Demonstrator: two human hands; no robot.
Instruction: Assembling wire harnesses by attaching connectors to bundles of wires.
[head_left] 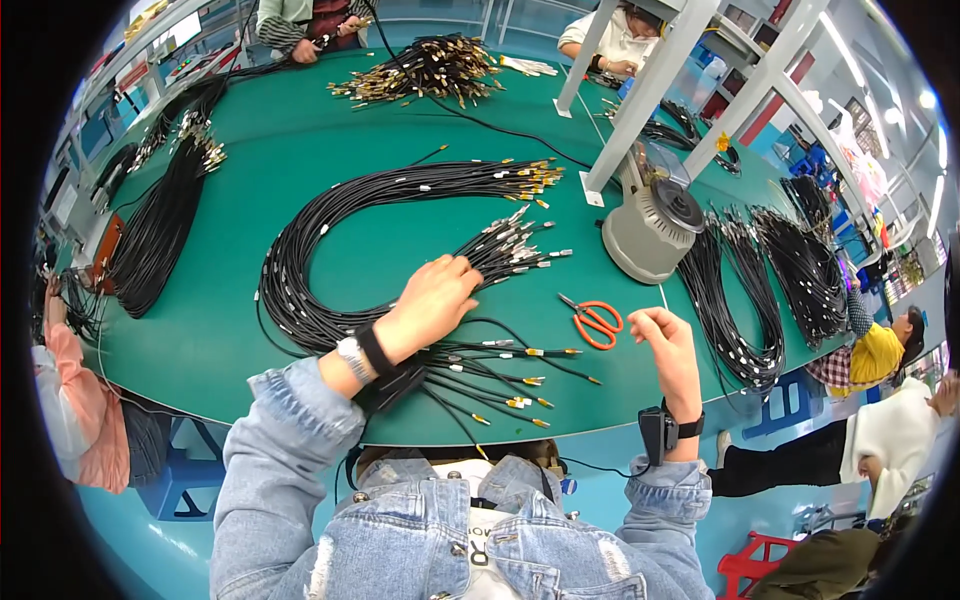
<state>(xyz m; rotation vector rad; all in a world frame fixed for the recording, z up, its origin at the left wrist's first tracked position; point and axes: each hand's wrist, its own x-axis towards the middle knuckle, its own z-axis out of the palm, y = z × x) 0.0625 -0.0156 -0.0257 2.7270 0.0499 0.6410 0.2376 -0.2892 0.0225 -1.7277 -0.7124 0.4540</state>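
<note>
On the green table lies a thick bundle of black cables, bent into a U, with white labels and gold and silver metal ends. My left hand is palm down over its lower arm, fingers curled onto the cables beside the silver ends; its fingertips are partly hidden. Several separate cable ends fan out below that hand, toward the table's front edge. My right hand is raised at the right, fingers curled in a pinch; anything between them is too small to see. Orange-handled scissors lie just left of it.
A grey rounded machine stands by the white metal frame. More black cable bundles lie at left and right. A heap of cable ends sits at the back. Other people work around the table; stools stand below.
</note>
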